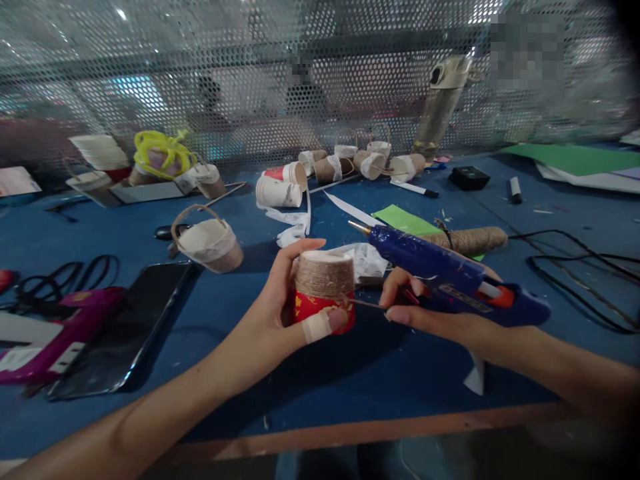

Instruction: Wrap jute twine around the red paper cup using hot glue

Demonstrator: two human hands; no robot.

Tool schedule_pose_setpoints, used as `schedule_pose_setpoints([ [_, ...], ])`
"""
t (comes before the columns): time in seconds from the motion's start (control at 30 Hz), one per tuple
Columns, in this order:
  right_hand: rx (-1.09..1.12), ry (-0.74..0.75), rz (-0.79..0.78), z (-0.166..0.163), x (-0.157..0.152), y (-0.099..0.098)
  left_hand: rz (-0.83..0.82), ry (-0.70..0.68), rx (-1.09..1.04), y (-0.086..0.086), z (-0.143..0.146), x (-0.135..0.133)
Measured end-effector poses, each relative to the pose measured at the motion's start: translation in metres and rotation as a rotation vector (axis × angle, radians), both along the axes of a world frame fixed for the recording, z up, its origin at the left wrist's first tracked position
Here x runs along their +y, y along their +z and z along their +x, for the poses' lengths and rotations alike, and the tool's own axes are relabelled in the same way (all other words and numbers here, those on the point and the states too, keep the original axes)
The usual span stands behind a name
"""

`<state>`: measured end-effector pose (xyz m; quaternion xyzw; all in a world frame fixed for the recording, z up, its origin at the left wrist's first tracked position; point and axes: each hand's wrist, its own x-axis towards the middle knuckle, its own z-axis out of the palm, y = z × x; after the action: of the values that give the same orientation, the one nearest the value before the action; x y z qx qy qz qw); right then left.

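My left hand (280, 310) is wrapped round a red paper cup (313, 308), its bandaged thumb across the front. Brown twine (325, 275) is wound in close rows around the cup's upper part. A loose length of twine (364, 303) runs from the cup to my right hand (415, 303), pinched between thumb and finger. That same hand also holds a blue hot glue gun (430, 260), whose metal nozzle points left above the cup. Behind the glue gun lies a roll of twine (480, 240), partly covered.
A small handled basket (213, 247), a phone (130, 327) and a magenta glue gun (75, 330) are on the left. Paper cups (280, 192) and twine-wrapped cups (370, 165) lie before a perforated metal screen (250, 87). A bottle (443, 100) stands back right; black cable (575, 280) curls right.
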<state>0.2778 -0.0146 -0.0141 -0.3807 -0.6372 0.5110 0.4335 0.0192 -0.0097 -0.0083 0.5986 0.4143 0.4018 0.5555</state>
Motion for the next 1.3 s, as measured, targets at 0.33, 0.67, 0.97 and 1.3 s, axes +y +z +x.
schedule_pose_setpoints([
  [0.33,-0.005,-0.050,-0.070,-0.002,0.000,0.006,-0.017,-0.007,0.108,0.003,-0.001,-0.001],
  [0.67,-0.003,-0.094,-0.196,-0.006,0.002,0.009,-0.063,0.012,-0.003,0.005,0.006,-0.005],
  [0.97,-0.016,-0.109,-0.206,-0.009,0.005,0.010,-0.170,-0.013,-0.074,0.007,0.005,-0.003],
  [1.3,-0.022,-0.101,-0.190,-0.008,0.004,0.010,-0.235,-0.023,-0.190,0.009,0.008,-0.006],
])
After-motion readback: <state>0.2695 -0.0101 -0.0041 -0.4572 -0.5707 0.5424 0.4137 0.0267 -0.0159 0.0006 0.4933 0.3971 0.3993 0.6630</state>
